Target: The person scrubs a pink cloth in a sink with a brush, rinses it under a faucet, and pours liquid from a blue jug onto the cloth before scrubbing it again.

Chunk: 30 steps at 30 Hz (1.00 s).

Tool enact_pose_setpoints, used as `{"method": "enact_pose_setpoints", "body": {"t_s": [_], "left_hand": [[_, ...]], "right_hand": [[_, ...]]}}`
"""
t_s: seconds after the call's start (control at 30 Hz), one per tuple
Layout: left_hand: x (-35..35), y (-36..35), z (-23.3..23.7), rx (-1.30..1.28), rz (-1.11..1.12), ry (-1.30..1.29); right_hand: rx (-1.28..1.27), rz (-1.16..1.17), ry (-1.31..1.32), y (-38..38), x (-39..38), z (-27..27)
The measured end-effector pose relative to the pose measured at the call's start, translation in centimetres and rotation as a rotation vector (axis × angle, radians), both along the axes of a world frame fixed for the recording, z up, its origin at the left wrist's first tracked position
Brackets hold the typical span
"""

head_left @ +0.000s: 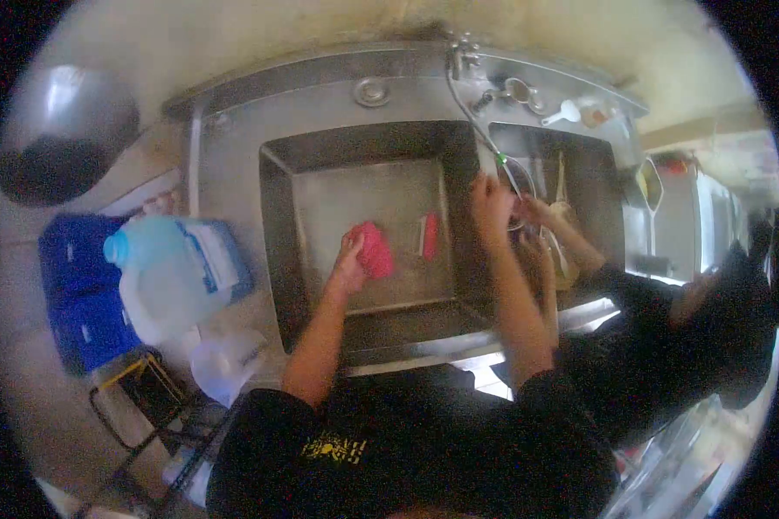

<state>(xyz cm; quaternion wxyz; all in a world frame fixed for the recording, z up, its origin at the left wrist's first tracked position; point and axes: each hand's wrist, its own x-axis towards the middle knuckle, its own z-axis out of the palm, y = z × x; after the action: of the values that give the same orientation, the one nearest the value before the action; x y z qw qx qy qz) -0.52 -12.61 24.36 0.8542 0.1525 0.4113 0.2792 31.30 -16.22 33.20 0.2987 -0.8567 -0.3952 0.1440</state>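
Note:
Over the left basin of a steel sink (273, 216), my left hand (351, 259) grips a pink cloth (375, 251). A red and white object (428, 236) lies in the same basin, to the right of the cloth. My right hand (491, 203) is raised over the divider between the basins, its fingers curled beside the hanging hose (469, 111). What it holds, if anything, is too small to make out. Just right of it, a co-worker's hands (545, 227) are over the right basin, near some utensils.
A large jug (169, 277) with a light blue cap stands left of the sink, beside blue crates (82, 294). A dark round pan (65, 138) is at the far left. Strainers (519, 91) and a white funnel (569, 112) lie on the back ledge. A co-worker in black stands at right.

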Motion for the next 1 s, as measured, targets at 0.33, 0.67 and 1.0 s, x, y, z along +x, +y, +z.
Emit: {"method": "enact_pose_setpoints", "body": {"t_s": [0.33, 0.67, 1.0], "left_hand": [[-2.0, 1.2, 5.6, 0.889, -0.251, 0.943], [-8.1, 2.5, 6.2, 0.300, 0.116, 0.553], [-9.9, -2.1, 1.9, 0.113, 0.260, 0.126]], "right_hand": [[-0.473, 0.341, 0.888, -2.6, -16.6, -2.6], [-0.134, 0.618, 0.350, -7.8, -14.7, 0.6], [-0.045, 0.389, 0.530, -7.0, -11.4, -5.7]]}}
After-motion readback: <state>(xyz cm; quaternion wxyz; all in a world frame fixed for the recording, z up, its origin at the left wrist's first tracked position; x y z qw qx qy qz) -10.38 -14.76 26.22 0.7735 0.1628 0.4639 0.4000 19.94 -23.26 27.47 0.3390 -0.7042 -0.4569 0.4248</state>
